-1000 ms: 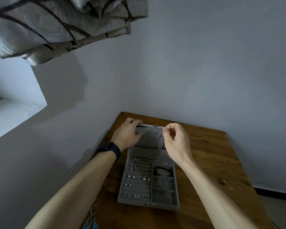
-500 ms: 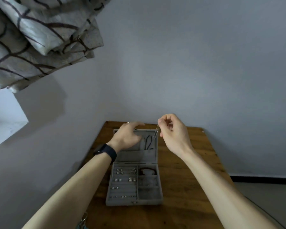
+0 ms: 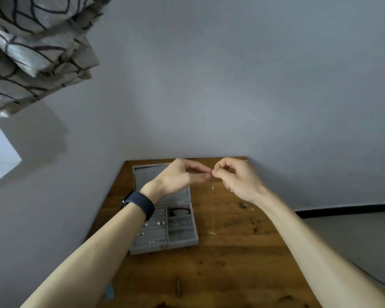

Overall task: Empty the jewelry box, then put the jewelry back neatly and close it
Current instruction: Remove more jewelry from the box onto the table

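Open jewelry box (image 3: 163, 221) on table (image 3: 231, 263), left of dangling necklace (image 3: 213, 210).

jewelry box (image 3: 182, 240): grey, open on the wooden table (image 3: 231, 263); its lid (image 3: 147, 176) leans back toward the wall.
earrings (image 3: 158, 223): small, in the box's left rows.
bracelet (image 3: 180, 211): dark, in the box's far right compartment.
left hand (image 3: 180, 176): above the box's lid, thumb and forefinger pinching the necklace (image 3: 212, 207) at its top.
right hand (image 3: 236, 178): just right of the box, pinching the same end, fingertips touching the left's.
necklace: thin chain hanging straight down, right of the box; lower end at the tabletop.
watch (image 3: 140, 204): dark band, over the box's hinge.
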`<state>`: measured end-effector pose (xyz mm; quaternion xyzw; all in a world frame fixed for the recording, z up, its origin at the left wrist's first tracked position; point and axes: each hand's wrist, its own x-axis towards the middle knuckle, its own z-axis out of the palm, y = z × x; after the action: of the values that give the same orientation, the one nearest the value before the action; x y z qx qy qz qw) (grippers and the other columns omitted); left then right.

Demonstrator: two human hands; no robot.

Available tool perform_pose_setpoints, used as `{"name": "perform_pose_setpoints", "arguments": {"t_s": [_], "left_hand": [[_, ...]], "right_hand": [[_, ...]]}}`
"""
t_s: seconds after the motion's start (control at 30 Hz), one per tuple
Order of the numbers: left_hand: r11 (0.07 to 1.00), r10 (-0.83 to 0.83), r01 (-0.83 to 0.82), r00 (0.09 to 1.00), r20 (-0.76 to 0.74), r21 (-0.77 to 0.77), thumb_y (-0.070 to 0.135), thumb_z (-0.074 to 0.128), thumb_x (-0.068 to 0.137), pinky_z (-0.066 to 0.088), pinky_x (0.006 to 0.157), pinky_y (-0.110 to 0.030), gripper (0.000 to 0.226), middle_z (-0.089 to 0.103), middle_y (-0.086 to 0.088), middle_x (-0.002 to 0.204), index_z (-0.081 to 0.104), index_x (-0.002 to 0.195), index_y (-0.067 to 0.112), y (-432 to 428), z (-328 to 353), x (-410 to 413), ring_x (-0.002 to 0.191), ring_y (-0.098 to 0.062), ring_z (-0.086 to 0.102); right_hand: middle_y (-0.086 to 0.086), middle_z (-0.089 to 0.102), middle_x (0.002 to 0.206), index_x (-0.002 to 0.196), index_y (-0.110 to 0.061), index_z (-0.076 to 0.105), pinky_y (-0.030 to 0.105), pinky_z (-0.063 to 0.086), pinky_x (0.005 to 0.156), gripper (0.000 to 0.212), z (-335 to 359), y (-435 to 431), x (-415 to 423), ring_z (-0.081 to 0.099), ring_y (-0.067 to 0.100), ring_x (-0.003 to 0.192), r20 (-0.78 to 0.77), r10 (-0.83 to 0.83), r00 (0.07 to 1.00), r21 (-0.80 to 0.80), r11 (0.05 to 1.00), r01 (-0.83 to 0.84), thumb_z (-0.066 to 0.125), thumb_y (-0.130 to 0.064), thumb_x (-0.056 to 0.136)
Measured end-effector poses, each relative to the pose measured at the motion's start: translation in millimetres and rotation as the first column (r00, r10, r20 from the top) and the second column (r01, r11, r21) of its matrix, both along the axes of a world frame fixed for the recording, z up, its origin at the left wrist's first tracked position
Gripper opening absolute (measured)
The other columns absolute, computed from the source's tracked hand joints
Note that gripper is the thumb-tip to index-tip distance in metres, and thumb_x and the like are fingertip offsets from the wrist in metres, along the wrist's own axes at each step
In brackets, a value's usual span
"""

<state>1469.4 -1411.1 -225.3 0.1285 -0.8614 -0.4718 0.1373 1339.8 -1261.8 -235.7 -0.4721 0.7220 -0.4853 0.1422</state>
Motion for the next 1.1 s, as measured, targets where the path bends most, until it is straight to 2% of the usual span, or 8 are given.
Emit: {"name": "perform_pose_setpoints", "arguments": {"t_s": [0.37, 0.5, 0.63, 0.7, 0.83, 0.93, 1.0, 1.1], "left_hand": [[0.997, -0.068, 0.067, 0.997, 0.047, 0.03, 0.012, 0.07, 0.091, 0.045, 0.079, -0.006, 0.013, 0.077, 0.008, 0.092, 0.078, 0.101, 0.014, 53.3, -27.3, 1.9, 0.089, -0.003, 0.069], [0.995, -0.069, 0.067, 0.997, 0.023, 0.075, 0.013, 0.071, 0.09, 0.054, 0.087, -0.02, 0.01, 0.077, 0.003, 0.093, 0.078, 0.098, 0.013, 62.5, -30.7, 0.6, 0.094, -0.013, 0.071], [0.989, -0.063, 0.064, 0.998, -0.013, 0.133, 0.016, 0.074, 0.09, 0.056, 0.096, -0.034, 0.012, 0.078, -0.002, 0.095, 0.079, 0.1, 0.011, 69.5, -29.0, -2.3, 0.098, -0.021, 0.072], [0.989, -0.067, 0.069, 0.998, -0.022, 0.134, 0.017, 0.074, 0.09, 0.056, 0.096, -0.038, 0.013, 0.077, -0.003, 0.096, 0.079, 0.1, 0.009, 71.6, -29.2, -3.7, 0.098, -0.023, 0.072], [0.988, -0.058, 0.064, 0.997, -0.044, 0.141, 0.018, 0.075, 0.09, 0.057, 0.094, -0.039, 0.013, 0.077, -0.006, 0.096, 0.078, 0.098, 0.008, 75.6, -32.0, -5.0, 0.095, -0.026, 0.072], [0.99, -0.023, 0.034, 0.997, -0.079, 0.138, 0.017, 0.074, 0.09, 0.057, 0.084, -0.023, 0.011, 0.077, -0.001, 0.09, 0.078, 0.096, 0.01, 77.5, -29.9, -5.0, 0.087, -0.015, 0.071], [0.995, 0.006, 0.005, 0.994, -0.105, 0.103, 0.019, 0.074, 0.09, 0.05, 0.076, -0.012, 0.011, 0.077, 0.002, 0.088, 0.078, 0.093, 0.01, 77.8, -25.8, -5.4, 0.08, -0.008, 0.069], [0.995, 0.05, -0.039, 0.992, -0.119, 0.094, 0.021, 0.075, 0.09, 0.048, 0.071, -0.009, 0.012, 0.076, -0.003, 0.088, 0.078, 0.092, 0.01, 75.3, -21.0, -6.7, 0.076, -0.006, 0.068]], "right_hand": [[-0.007, 0.058, 0.054, 0.075, -0.024, 0.067, 0.033, 0.044, 0.065, 0.016, -17.2, 52.1, -1.8, 0.052, 0.008, 0.053, 0.027, 0.073, 0.997, 0.095, 0.993, -0.075, 0.065, -0.027, 0.091], [-0.003, 0.059, 0.058, 0.076, -0.022, 0.068, 0.035, 0.046, 0.063, 0.015, -14.4, 60.3, -6.5, 0.054, 0.013, 0.059, 0.088, 0.104, 0.991, 0.112, 0.987, -0.114, 0.065, -0.027, 0.09], [0.02, 0.067, 0.076, 0.069, -0.029, 0.07, 0.035, 0.045, 0.061, 0.015, -12.5, 65.4, -9.1, 0.055, 0.018, 0.063, 0.157, 0.107, 0.982, 0.11, 0.986, -0.125, 0.064, -0.042, 0.073], [0.024, 0.068, 0.084, 0.069, -0.028, 0.07, 0.035, 0.046, 0.06, 0.014, -12.2, 67.7, -9.7, 0.055, 0.017, 0.064, 0.168, 0.113, 0.979, 0.104, 0.986, -0.132, 0.064, -0.04, 0.073], [0.017, 0.067, 0.079, 0.071, -0.028, 0.071, 0.035, 0.046, 0.061, 0.014, -18.8, 71.4, -12.9, 0.056, 0.016, 0.065, 0.174, 0.108, 0.979, 0.084, 0.989, -0.124, 0.064, -0.036, 0.079], [-0.001, 0.067, 0.083, 0.083, -0.027, 0.071, 0.035, 0.046, 0.064, 0.014, -33.2, 76.5, -14.4, 0.059, 0.015, 0.075, 0.258, 0.074, 0.963, 0.022, 0.996, -0.082, 0.064, -0.039, 0.084], [-0.007, 0.07, 0.098, 0.097, -0.027, 0.071, 0.036, 0.048, 0.074, 0.022, -47.2, 79.5, -10.9, 0.063, 0.013, 0.09, 0.361, 0.067, 0.93, 0.0, 0.997, -0.072, 0.062, -0.041, 0.082], [-0.016, 0.068, 0.117, 0.115, -0.033, 0.068, 0.037, 0.051, 0.095, 0.035, -68.4, 79.5, 2.9, 0.062, 0.005, 0.111, 0.365, 0.062, 0.929, 0.062, 0.994, -0.091, 0.066, -0.042, 0.081]]}}
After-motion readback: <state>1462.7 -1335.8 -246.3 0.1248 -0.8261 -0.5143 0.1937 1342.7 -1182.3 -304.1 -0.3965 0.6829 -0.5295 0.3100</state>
